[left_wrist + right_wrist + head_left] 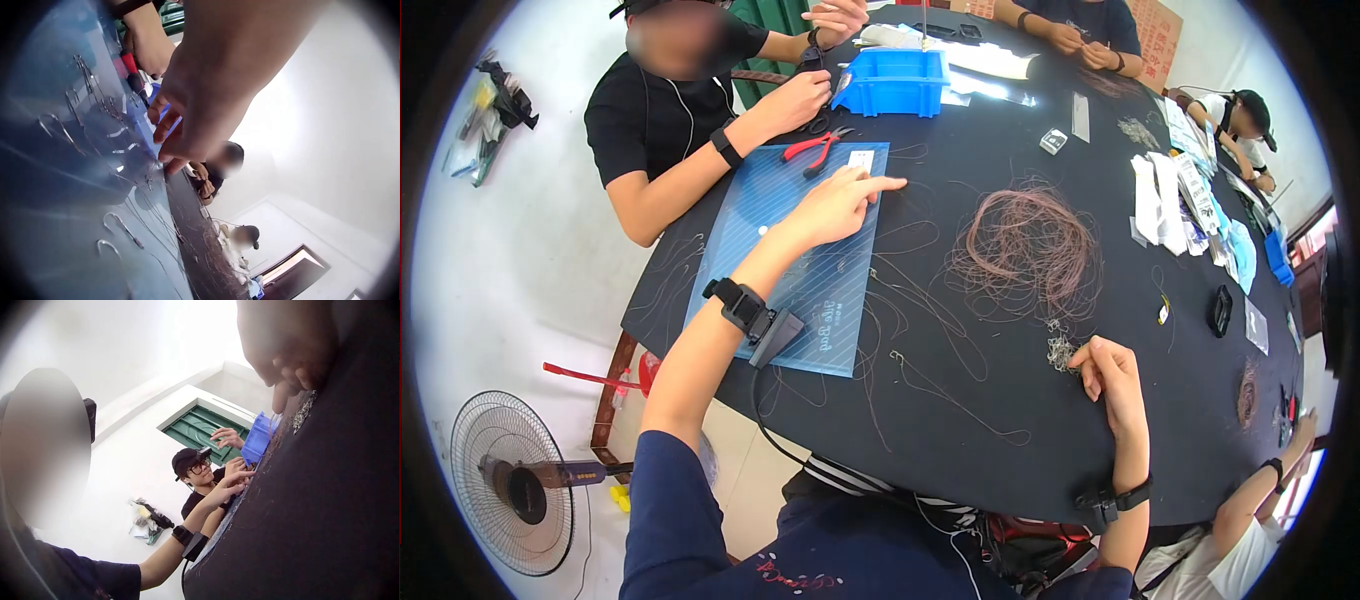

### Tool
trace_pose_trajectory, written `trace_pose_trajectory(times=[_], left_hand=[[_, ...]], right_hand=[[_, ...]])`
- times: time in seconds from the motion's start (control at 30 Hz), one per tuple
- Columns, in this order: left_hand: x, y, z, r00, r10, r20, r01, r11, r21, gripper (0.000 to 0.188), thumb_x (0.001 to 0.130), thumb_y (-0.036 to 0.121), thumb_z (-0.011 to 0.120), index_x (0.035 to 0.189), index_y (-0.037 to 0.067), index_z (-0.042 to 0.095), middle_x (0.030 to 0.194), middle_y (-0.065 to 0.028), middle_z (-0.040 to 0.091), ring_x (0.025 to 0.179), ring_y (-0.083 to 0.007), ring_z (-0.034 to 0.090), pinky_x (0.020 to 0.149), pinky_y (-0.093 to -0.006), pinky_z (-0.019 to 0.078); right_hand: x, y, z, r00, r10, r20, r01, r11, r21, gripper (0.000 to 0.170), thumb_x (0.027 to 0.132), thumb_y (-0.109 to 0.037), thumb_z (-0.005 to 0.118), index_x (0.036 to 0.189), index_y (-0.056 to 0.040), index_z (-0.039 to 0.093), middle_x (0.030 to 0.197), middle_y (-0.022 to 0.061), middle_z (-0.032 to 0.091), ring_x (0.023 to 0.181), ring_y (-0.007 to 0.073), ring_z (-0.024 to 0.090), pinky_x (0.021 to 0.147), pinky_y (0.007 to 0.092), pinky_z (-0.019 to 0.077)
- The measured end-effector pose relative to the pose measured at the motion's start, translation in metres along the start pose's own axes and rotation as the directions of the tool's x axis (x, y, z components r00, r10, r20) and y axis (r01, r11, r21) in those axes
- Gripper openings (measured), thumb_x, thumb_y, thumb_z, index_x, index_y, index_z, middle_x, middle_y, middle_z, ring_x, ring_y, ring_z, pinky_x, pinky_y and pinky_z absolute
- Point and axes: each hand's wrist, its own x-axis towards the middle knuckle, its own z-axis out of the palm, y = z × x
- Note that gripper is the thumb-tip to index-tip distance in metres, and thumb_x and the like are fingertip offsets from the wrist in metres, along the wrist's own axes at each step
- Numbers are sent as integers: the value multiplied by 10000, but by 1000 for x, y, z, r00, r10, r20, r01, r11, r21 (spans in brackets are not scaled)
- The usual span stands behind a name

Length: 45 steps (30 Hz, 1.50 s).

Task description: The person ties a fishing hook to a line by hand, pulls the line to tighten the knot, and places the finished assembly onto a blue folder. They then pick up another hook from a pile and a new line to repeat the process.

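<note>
My left hand [840,207] is over the blue plastic file bag [805,290], its index finger stretched to the right past the bag's edge and the other fingers bent. In the left wrist view, fish hooks [122,228] tied to thin lines lie on the bag below that hand. My right hand [1113,380] has its fingertips at a small pile of silvery hooks [1060,347] on the black table; I cannot tell whether they pinch one. A loose coil of brown line [1030,250] lies just beyond the pile.
Red-handled pliers [812,150] lie on the bag's far end, near another person's arm [690,185]. Behind stands a blue bin [895,82]. Lines with hooks [945,395] spread over the table [960,460]. White packets [1165,200] and a black case [1220,311] are to the right.
</note>
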Motion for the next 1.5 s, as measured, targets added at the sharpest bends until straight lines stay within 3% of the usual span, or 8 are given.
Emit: trace_pose_trajectory(times=[0.13, 0.27, 0.47, 0.57, 0.87, 1.2, 1.43, 1.5], left_hand=[[5, -3, 5, 993, 112, -33, -109, 992, 60, 431, 798, -37, 467, 1113, 189, 656, 903, -69, 583, 956, -257, 540, 833, -378, 454], [16, 9, 9, 999, 38, 21, -38, 999, 15, 447, 796, -61, 462, 1134, 163, 649, 904, -108, 575, 981, -285, 534, 858, -376, 433], [15, -3, 4, 964, 30, -265, -14, 998, 63, 310, 827, 69, 563, 1088, 192, 677, 921, -66, 587, 967, -261, 542, 856, -369, 456], [-17, -7, -34, 1000, -17, -2, 17, 990, 141, 248, 801, 60, 610, 1024, 143, 683, 923, -68, 593, 984, -258, 535, 877, -349, 427], [-77, 21, -71, 939, -256, 229, 242, 966, 89, 81, 749, 187, 721, 770, 117, 685, 828, -22, 599, 920, -214, 533, 850, -354, 427], [-46, -14, -52, 981, -153, -119, 186, 912, 365, 41, 744, 187, 702, 758, 151, 718, 805, -40, 609, 843, -244, 551, 786, -359, 475], [-20, 25, -26, 995, -20, 97, 3, 984, 176, 68, 783, 207, 670, 828, 188, 717, 825, -39, 605, 905, -244, 550, 801, -373, 474], [-9, 22, -11, 996, -3, 85, -10, 989, 148, 174, 814, 185, 645, 981, 189, 690, 847, -58, 604, 919, -259, 553, 819, -383, 466]], right_hand=[[0, 0, 0, 1000, -3, 9, 3, 1000, -16, 408, 1005, -245, 434, 790, 1, 678, 531, -30, 492, 442, 21, 402, 432, 189, 320], [1, -1, 0, 1000, -8, 9, 8, 1000, -7, 406, 1006, -245, 435, 791, -1, 678, 537, -30, 496, 443, 21, 402, 432, 190, 319], [-2, 0, -1, 1000, -15, 3, 15, 1000, -7, 406, 1005, -251, 439, 791, -3, 680, 538, -30, 497, 446, 21, 403, 433, 189, 316], [-2, -1, 1, 1000, -11, 6, 12, 1000, -14, 405, 1004, -253, 442, 789, -6, 681, 538, -29, 496, 445, 21, 404, 433, 187, 315], [0, 1, 1, 1000, -23, 8, 23, 999, -36, 422, 1011, -270, 426, 778, 4, 647, 536, -25, 471, 435, 28, 388, 410, 183, 320], [0, 1, -1, 1000, -12, 11, 12, 1000, -11, 412, 1007, -262, 435, 787, 1, 664, 541, -27, 490, 441, 23, 396, 418, 185, 316], [-1, -1, 1, 1000, -14, 3, 14, 1000, -21, 409, 1004, -262, 443, 786, -7, 677, 540, -31, 498, 444, 20, 398, 432, 187, 309], [-2, -1, 1, 1000, -13, 6, 13, 1000, -21, 407, 1004, -263, 445, 787, -9, 678, 538, -32, 496, 443, 20, 398, 434, 185, 309]])
